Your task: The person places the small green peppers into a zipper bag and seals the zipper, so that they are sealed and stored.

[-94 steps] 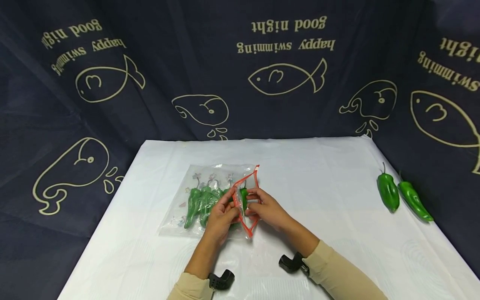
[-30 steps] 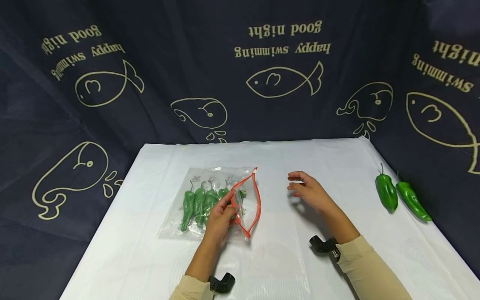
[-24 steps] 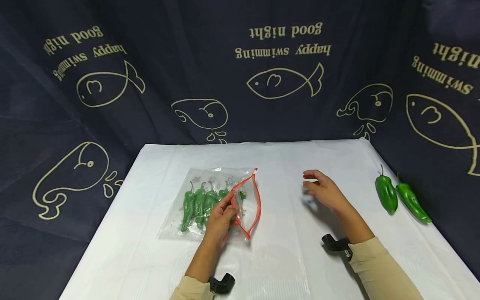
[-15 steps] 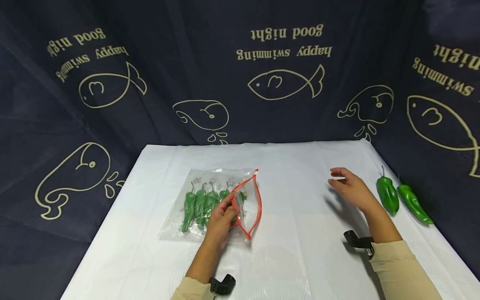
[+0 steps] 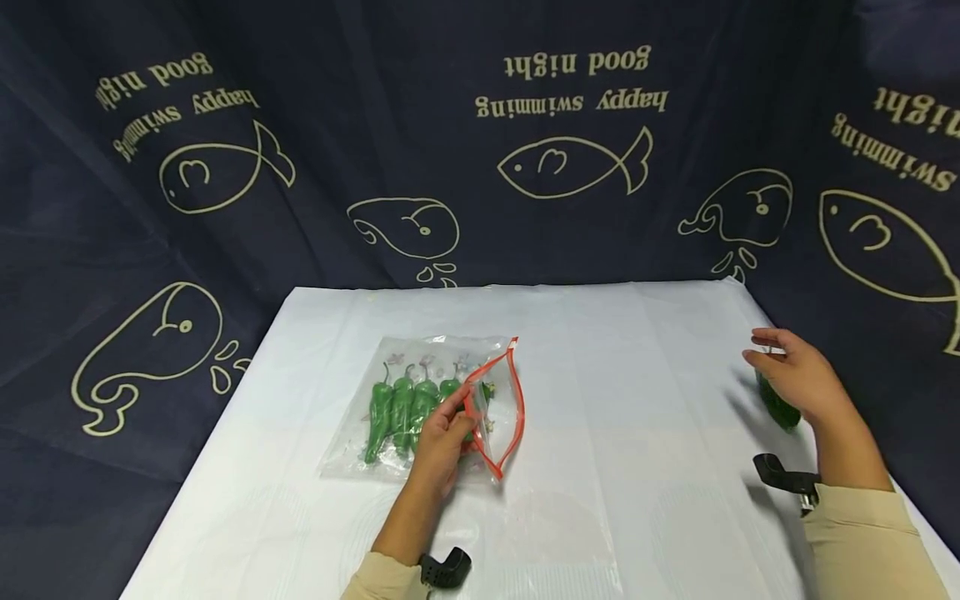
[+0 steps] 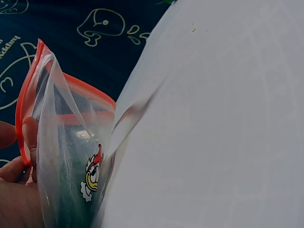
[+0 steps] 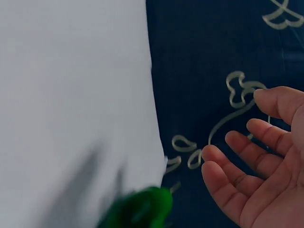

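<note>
A clear zip bag (image 5: 348,437) with a red zip edge lies on the table, its mouth spread toward the right. Several green peppers (image 5: 380,417) lie side by side inside. My left hand (image 5: 438,442) pinches one side of the mouth between thumb and fingers; the left wrist view shows the raised bag wall (image 6: 71,156) beside it. At the table's right side my right hand (image 5: 806,379) hovers with fingers loosely bent and nothing in them. Partly under it in the head view is a loose green pepper (image 5: 778,407); the other loose pepper is hidden behind the hand.
A white cloth covers the table (image 5: 637,500). Dark blue curtain (image 5: 420,108) with fish and whale drawings hangs behind and along both sides. The table's right edge runs close by the loose pepper.
My right hand has left the bag mouth and moved far right to the loose peppers, now covering one. The peppers in the bag have settled slightly left. My left hand keeps its pinch.
</note>
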A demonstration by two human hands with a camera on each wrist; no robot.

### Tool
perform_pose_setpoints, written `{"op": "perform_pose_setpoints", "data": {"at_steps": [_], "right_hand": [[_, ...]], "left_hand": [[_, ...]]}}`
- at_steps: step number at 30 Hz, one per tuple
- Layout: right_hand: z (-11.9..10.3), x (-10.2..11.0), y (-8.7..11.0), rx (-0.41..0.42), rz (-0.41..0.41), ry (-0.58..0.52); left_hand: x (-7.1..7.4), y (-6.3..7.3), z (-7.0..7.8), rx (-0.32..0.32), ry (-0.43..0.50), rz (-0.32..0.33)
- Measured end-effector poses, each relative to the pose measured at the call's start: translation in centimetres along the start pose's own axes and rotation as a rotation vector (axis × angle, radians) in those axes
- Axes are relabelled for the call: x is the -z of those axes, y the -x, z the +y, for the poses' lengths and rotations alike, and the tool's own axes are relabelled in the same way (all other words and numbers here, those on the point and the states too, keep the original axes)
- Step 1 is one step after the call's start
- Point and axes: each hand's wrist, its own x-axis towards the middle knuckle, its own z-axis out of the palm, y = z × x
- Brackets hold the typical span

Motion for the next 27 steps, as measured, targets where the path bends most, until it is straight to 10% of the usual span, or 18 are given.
{"op": "perform_pose_setpoints", "data": {"at_steps": [27], "right_hand": [[4.7,2.1,0.3,-0.048,0.03,0.331]], "left_hand": [[0.1,0.0,0.0,-0.005,-0.007,-0.008]]}}
